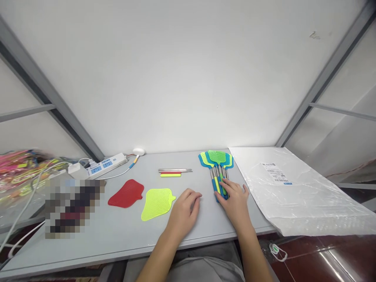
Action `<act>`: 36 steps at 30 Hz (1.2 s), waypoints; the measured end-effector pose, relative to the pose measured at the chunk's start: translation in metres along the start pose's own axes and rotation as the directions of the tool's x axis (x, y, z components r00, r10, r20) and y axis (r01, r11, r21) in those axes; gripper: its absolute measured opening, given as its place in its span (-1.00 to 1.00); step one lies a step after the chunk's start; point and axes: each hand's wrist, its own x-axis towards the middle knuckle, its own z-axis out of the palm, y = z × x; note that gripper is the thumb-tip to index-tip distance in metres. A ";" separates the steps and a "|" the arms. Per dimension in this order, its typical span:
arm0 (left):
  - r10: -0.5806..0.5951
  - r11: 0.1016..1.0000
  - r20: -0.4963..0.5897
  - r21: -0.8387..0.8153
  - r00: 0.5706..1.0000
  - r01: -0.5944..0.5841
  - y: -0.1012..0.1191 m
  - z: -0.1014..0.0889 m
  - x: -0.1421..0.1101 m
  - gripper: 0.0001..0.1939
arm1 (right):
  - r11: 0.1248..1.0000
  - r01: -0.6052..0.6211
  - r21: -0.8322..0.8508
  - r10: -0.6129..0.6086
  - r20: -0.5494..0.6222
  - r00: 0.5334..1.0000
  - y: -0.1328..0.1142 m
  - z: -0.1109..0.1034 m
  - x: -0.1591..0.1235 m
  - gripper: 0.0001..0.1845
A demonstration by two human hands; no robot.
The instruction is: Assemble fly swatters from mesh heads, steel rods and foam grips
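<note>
A bundle of fly swatters (216,157) with blue, green and yellow heads lies at the back right of the desk, heads toward the wall. My right hand (235,199) rests over their handles, thumb on the near left side and fingers across the top. Loosely curled on the desktop, my left hand (183,209) shows nothing between thumb and fingers. Just left of it lies a loose yellow swatter head (157,203), and farther left a red swatter head (127,194). Behind them are metal rods (176,170), a yellow handle tube (170,175) and a mostly covered red one.
A white plastic mailer (273,192) with a label covers the desk's right end and overhangs its front edge. At the left are a power strip (107,165), white cables, a pixelated item (73,209) and a bag of colourful pieces (26,180). A white wall (188,78) stands behind.
</note>
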 end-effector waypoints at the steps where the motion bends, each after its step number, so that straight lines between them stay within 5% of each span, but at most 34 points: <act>1: -0.035 0.999 -0.046 -0.016 0.998 0.035 -0.003 -0.005 -0.008 -0.74 | 1.000 -0.002 0.005 0.002 -0.008 1.000 0.000 0.000 0.000 -0.71; 11: -0.214 0.974 -0.458 -0.028 0.863 0.227 -0.043 -0.060 -0.055 -0.80 | 0.998 -0.022 0.059 0.027 -0.082 0.996 -0.011 -0.007 0.000 -0.64; 15: -0.261 0.960 -0.535 -0.058 0.804 0.273 -0.052 -0.068 -0.057 -0.79 | 0.999 -0.026 0.040 0.030 -0.121 0.992 -0.015 -0.012 -0.001 -0.67; 19: -0.251 0.947 -0.471 0.063 0.846 0.315 -0.054 -0.064 -0.057 -0.78 | 0.999 -0.007 0.042 0.014 -0.166 0.986 -0.029 -0.013 -0.004 -0.70; 23: -0.264 0.893 -0.345 0.265 0.900 0.364 -0.050 -0.058 -0.056 -0.74 | 0.978 0.167 0.127 -0.173 0.041 0.984 -0.061 -0.005 0.002 -0.74; 28: -0.285 0.873 -0.218 0.342 0.933 0.347 -0.042 -0.058 -0.057 -0.71 | 0.903 0.398 0.160 -0.429 0.394 0.813 -0.099 0.014 0.042 -0.75; 31: -0.296 0.885 -0.150 0.328 0.943 0.330 -0.040 -0.060 -0.059 -0.70 | 0.861 0.502 0.078 -0.460 0.541 0.704 -0.112 0.033 0.077 -0.70; 36: -0.305 0.903 -0.115 0.281 0.945 0.325 -0.041 -0.060 -0.062 -0.69 | 0.831 0.553 0.059 -0.457 0.638 0.619 -0.121 0.075 0.125 -0.73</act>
